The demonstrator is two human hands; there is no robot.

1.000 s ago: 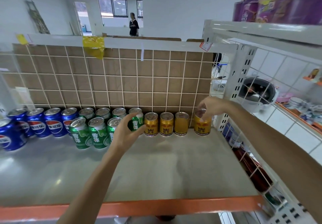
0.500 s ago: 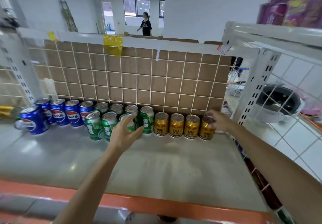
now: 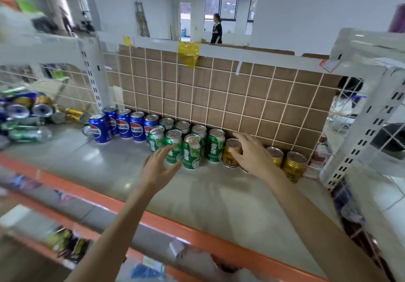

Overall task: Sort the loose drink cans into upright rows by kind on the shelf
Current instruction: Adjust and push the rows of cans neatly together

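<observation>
The left hand (image 3: 158, 167) reaches forward with fingers spread and relaxed, gripping nothing, just short of the upright green cans (image 3: 191, 150) ahead of it. The right hand (image 3: 252, 154) curls fingers and thumb round a gold can (image 3: 231, 153) standing on the shelf (image 3: 219, 196); blue cans (image 3: 122, 126) stand well beyond the left hand's far-left side.

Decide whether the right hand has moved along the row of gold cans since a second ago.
Yes. The right hand has shifted left along the gold cans, from the rightmost can by the white upright towards the green cans.
</observation>
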